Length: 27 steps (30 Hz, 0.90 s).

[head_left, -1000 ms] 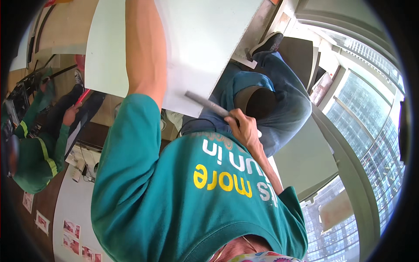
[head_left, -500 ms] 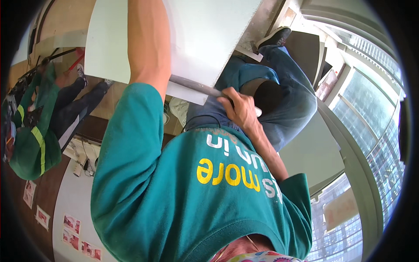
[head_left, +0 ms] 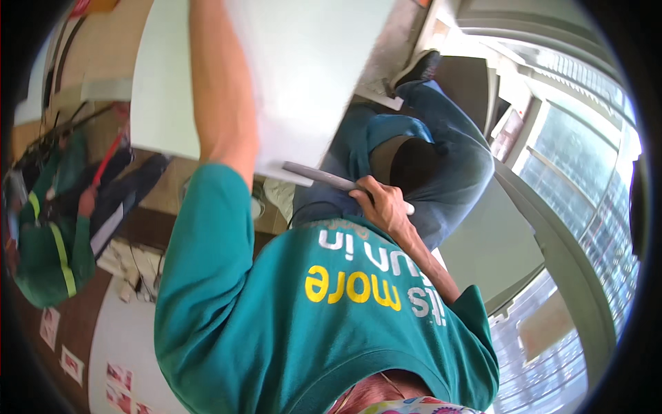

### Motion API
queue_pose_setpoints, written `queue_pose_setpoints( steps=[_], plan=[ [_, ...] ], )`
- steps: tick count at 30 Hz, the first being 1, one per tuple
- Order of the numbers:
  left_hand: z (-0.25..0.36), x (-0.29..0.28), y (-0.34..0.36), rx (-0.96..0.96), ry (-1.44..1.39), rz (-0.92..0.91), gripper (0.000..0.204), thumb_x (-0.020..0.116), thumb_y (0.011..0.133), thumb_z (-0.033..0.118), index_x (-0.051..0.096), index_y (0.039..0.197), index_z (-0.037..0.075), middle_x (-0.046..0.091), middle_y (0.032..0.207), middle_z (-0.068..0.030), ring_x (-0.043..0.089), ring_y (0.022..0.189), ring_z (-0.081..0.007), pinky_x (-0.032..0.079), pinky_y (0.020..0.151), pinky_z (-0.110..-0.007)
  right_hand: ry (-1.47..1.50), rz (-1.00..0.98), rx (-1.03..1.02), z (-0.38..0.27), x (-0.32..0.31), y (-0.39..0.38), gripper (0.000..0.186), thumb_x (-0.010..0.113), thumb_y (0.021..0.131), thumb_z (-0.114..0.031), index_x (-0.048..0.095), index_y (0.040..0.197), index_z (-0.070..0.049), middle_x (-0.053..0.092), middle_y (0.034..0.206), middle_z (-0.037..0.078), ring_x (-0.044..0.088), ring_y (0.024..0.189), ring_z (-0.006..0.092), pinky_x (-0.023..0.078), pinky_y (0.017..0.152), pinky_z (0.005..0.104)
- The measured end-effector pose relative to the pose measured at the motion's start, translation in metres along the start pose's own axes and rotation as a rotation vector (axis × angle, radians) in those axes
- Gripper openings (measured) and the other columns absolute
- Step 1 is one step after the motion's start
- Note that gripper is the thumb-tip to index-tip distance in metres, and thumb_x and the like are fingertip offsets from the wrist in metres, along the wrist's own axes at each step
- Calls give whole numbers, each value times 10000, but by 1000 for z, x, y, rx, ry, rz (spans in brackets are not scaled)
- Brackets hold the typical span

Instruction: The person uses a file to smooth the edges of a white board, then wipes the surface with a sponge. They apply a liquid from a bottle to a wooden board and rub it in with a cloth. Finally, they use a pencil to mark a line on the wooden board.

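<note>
Over a large pale white panel [head_left: 310, 76] stretches my left forearm; the hand itself lies beyond the top edge of the picture. My right hand [head_left: 383, 207] is closed around a long grey bar-like tool [head_left: 317, 174] with a whitish end showing past my little-finger side. I cannot make out its exact kind. The tool's far tip overlaps the panel's near edge, close to my left forearm; whether it touches the panel is unclear. My bent leg in blue jeans [head_left: 458, 165] is right of the panel.
At the left a co-worker in a green top [head_left: 52, 269] sits or crouches, a hand near a red strip [head_left: 109, 157]. Cables [head_left: 141, 279] lie by a white surface. Along the right run a grey-green panel [head_left: 486, 241] and large windows [head_left: 579, 159].
The whole view has shifted somewhat. My right hand has drawn the grey tool a little back toward me and to the right, so its far tip now shows clear of my left forearm.
</note>
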<state>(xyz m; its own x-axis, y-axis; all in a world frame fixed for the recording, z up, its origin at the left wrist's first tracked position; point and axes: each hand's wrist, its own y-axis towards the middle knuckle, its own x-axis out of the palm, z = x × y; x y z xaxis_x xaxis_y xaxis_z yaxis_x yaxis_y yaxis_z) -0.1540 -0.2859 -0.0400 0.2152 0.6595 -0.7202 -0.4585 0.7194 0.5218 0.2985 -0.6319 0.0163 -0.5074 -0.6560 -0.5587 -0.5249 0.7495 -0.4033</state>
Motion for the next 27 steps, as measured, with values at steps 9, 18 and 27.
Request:
queue_pose_setpoints(
  steps=[9, 18, 27],
  plan=[
    [-18, -14, -6, -79, 102, -72, 526, 592, 919, 568, 718, 1210, 148, 668, 1214, -215, 590, 1198, -377, 470, 980, -479, 448, 624, 397, 111, 9, 157, 337, 515, 1034, -327, 570, 963, -1, 537, 676, 113, 524, 617, 241, 430, 604, 390],
    [171, 13, -73, 492, 33, -378, 624, 658, 916, 490, 548, 1403, 115, 460, 1521, -112, 363, 1445, -340, 215, 1176, -620, 325, 479, 729, 243, 117, 208, 309, 505, 990, -276, 623, 1141, -34, 687, 993, 272, 664, 981, 443, 504, 838, 492],
    [229, -2, -90, 636, -113, -818, 565, 722, 872, 319, 592, 1393, 144, 352, 1612, -72, 250, 1516, -297, 129, 1231, -554, 278, 403, 515, 310, 88, 289, 356, 563, 915, -179, 614, 1253, -80, 688, 1075, 257, 645, 1055, 431, 499, 915, 485]
  ],
)
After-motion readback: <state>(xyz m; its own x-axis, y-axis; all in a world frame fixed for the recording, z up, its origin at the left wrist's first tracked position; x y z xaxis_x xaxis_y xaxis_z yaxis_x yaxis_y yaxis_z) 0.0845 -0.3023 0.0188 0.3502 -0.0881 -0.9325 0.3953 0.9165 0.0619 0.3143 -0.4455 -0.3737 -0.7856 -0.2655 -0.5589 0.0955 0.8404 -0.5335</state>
